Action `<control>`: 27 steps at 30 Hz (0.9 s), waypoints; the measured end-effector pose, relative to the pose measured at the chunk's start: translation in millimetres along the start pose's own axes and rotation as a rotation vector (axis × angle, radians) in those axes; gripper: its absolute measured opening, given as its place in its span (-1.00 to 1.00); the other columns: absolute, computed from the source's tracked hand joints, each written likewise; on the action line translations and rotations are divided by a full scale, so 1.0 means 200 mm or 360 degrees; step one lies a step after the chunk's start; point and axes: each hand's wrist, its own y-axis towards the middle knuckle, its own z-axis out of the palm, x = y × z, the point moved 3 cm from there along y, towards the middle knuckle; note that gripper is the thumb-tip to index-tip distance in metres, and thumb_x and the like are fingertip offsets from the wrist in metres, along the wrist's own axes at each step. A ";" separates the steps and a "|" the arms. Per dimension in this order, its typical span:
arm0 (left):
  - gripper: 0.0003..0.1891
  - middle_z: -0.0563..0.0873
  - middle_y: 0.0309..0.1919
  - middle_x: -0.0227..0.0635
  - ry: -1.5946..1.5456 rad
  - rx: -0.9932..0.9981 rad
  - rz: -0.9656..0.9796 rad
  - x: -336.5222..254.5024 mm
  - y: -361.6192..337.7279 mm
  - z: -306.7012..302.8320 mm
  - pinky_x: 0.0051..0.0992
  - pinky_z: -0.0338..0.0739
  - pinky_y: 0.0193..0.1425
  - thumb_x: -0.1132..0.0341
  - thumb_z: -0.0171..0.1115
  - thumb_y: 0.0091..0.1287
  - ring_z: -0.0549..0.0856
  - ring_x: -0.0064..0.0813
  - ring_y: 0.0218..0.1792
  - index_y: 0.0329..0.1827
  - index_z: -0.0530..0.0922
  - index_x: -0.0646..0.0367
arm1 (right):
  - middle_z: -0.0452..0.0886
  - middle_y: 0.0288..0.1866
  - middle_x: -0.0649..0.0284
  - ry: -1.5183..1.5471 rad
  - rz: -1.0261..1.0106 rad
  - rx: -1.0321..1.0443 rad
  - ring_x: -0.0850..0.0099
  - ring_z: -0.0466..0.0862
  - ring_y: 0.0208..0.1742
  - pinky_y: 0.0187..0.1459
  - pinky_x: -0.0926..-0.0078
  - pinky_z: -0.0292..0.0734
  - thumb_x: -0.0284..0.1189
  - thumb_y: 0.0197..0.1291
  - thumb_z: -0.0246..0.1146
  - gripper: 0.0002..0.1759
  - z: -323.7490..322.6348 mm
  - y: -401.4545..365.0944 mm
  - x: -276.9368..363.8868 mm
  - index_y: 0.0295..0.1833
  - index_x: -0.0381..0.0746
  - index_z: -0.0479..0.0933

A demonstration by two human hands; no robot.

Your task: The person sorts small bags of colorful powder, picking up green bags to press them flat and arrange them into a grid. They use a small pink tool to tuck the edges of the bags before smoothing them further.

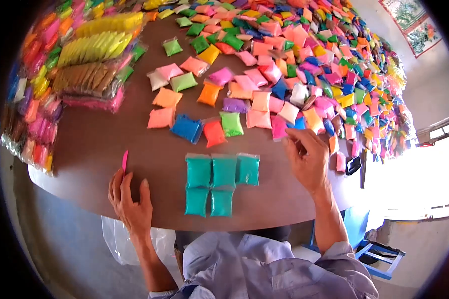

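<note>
Several teal packets (198, 171) of soft material lie flat near the table's front edge, three in an upper row and two below. On the left, my left hand (130, 202) rests by the table edge. A thin pink strip (125, 162) sticks up from between its fingers, while the thumb stands apart. To the right of the teal packets is my right hand (308, 157), its fingers loosely bent and thumb apart from the forefinger. Nothing shows in that hand. Its fingertips are close to a pink packet (278, 127) at the near edge of the pile.
A large heap of mixed coloured packets (304, 55) covers the table's back and right. Bundled packets (92, 74) stack up at the left. A small black object (353, 165) sits at the right edge. A blue stool (379, 256) stands below on the right.
</note>
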 end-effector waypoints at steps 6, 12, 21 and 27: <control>-0.66 0.70 0.32 -0.16 -0.0057 0.0026 -0.0089 0.00 0.00 0.01 -0.07 0.45 0.51 0.33 0.45 0.35 0.58 -0.02 0.39 0.16 0.70 0.18 | 0.76 -0.20 0.15 -0.0282 -0.0009 -0.0109 0.26 0.76 -0.33 -0.23 0.34 0.65 -0.38 0.34 0.40 -0.80 -0.04 0.37 -0.30 -0.02 -0.23 0.76; -0.67 0.69 0.32 -0.16 -0.0137 0.0051 -0.0100 0.01 0.01 0.01 -0.05 0.43 0.53 0.34 0.43 0.35 0.58 -0.02 0.40 0.16 0.69 0.19 | 0.79 -0.13 0.16 -0.0499 0.0131 -0.0058 0.14 0.80 -0.20 -0.12 0.15 0.64 -0.29 0.33 0.38 -0.74 -0.07 0.62 -0.46 -0.01 -0.21 0.77; -0.68 0.69 0.34 -0.20 -0.0057 0.0152 -0.0166 0.01 0.02 0.02 -0.04 0.41 0.54 0.38 0.39 0.36 0.57 -0.02 0.41 0.15 0.68 0.21 | 0.77 -0.07 0.12 -0.0665 -0.0026 -0.0124 0.03 0.77 -0.05 -0.02 0.09 0.65 -0.30 0.33 0.38 -0.76 -0.02 0.69 -0.64 -0.04 -0.22 0.78; -0.73 0.70 0.31 -0.20 -0.0029 0.0168 -0.0170 0.00 0.03 0.02 -0.05 0.42 0.53 0.42 0.37 0.37 0.58 -0.02 0.40 0.11 0.67 0.23 | 0.72 -0.01 0.11 -0.0431 -0.0022 -0.0257 0.02 0.74 -0.03 0.00 0.09 0.64 -0.31 0.42 0.33 -0.76 0.09 0.59 -0.76 0.01 -0.25 0.72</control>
